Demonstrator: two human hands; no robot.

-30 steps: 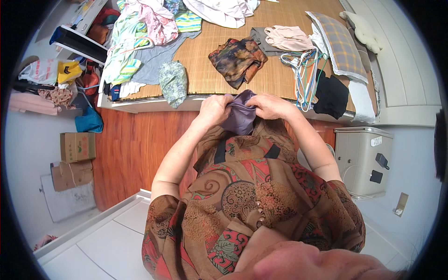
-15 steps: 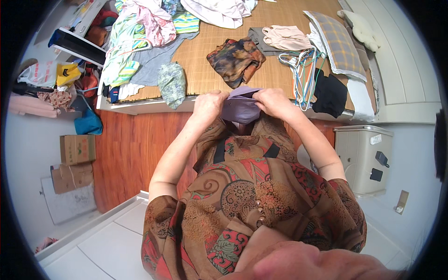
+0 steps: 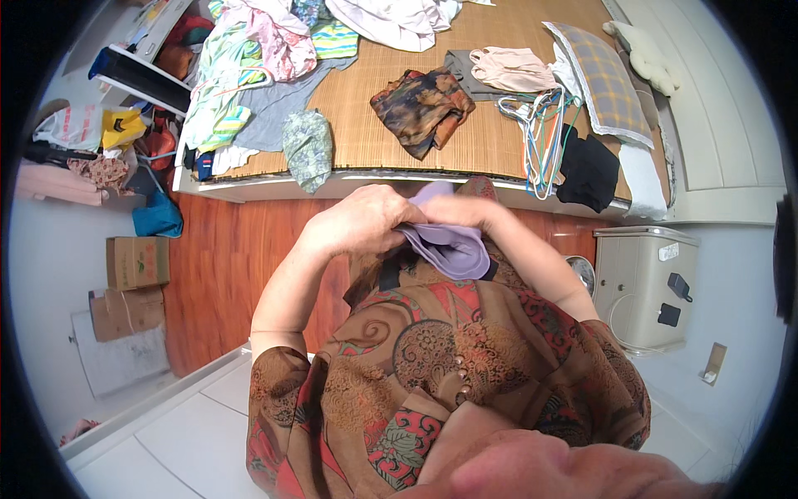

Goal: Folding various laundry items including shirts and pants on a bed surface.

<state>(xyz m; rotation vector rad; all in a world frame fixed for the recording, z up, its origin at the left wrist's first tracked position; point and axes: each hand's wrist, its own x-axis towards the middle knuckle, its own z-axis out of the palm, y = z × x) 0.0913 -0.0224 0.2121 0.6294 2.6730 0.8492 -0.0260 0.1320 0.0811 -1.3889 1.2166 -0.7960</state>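
Observation:
A light purple piece of clothing (image 3: 457, 254) is bunched up in front of my waist, above my lap. It is folded over itself, and a dark hollow opens between its layers; which garment it is I cannot make out. My left hand (image 3: 366, 220) has its fingers closed around the cloth's left side. My right hand (image 3: 460, 211) reaches across the upper part and grips the cloth there, slightly smeared by motion. Just ahead, a folded dark orange-brown patterned garment (image 3: 420, 112) lies on the bed mat (image 3: 357, 137), beside a green-blue patterned cloth bundle (image 3: 307, 150).
Further right on the bed lie a beige top (image 3: 511, 68), several hangers (image 3: 540, 137), black clothing (image 3: 588, 166) and a plaid pillow (image 3: 598, 79). Heaped clothes (image 3: 274, 46) cover the far left. A cabinet (image 3: 640, 283) stands right, cardboard boxes (image 3: 137, 262) left.
The purple cloth has come closer to my body and been folded over. Both hands have moved closer together, the left lower and the right leftward across the cloth.

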